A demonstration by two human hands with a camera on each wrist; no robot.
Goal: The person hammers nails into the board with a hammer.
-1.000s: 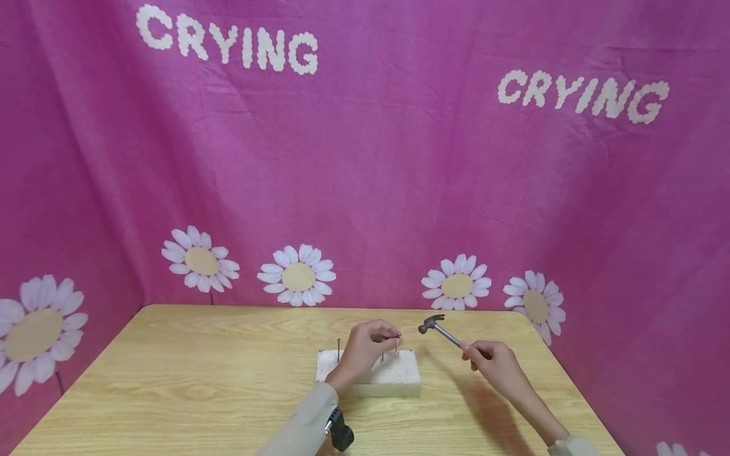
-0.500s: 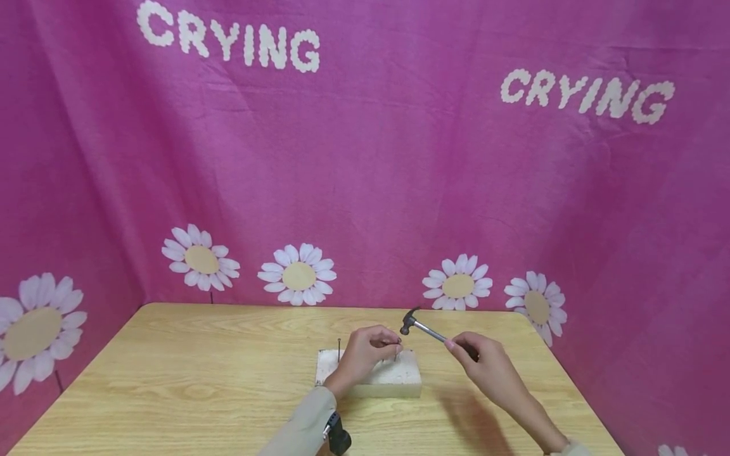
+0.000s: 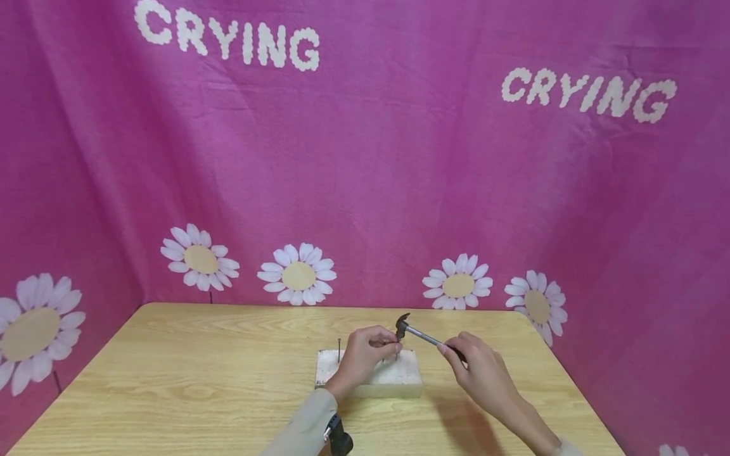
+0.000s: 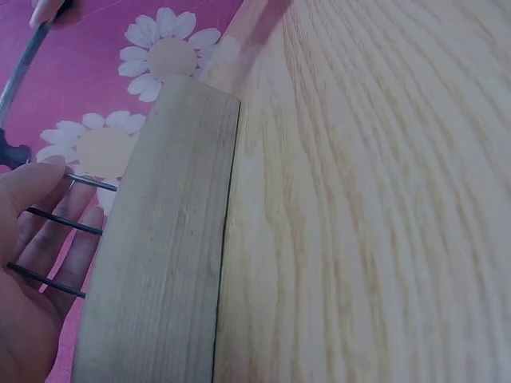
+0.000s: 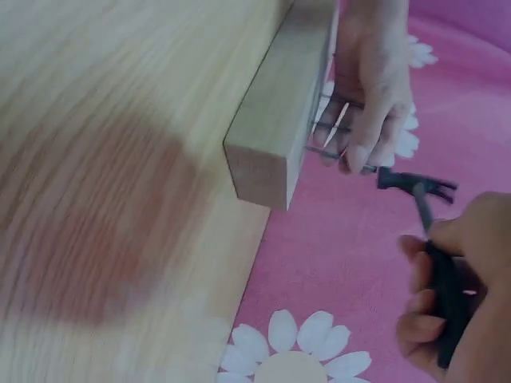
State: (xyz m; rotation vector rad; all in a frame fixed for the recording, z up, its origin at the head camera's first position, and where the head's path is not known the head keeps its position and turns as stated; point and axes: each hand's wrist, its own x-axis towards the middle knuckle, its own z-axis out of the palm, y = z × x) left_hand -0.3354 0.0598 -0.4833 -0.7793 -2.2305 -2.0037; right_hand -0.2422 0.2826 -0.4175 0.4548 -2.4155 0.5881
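A pale wooden block point(image 3: 393, 387) lies on the table with several nails standing in its top face. My left hand point(image 3: 365, 352) reaches over it and pinches the rightmost nail point(image 4: 94, 183) between thumb and fingers. Two more nails, a middle nail point(image 4: 68, 220) and a lower nail point(image 4: 49, 281), pass close by the same hand's fingers. Another nail point(image 3: 339, 350) stands upright at the block's left end. My right hand point(image 3: 481, 373) grips the dark handle of a claw hammer point(image 5: 423, 203). The hammer's face meets the head of the pinched nail, or nearly so; contact is hard to tell.
The wood-grain table point(image 3: 199, 373) stretches around the block on all sides. A pink cloth point(image 3: 365, 158) with daisies and white lettering hangs behind and beside the table. A small black device point(image 3: 340, 437) is strapped at my left wrist.
My right hand has brought the hammer leftward, from beside the block to the head of the pinched nail. My left hand has dipped slightly and keeps its pinch.
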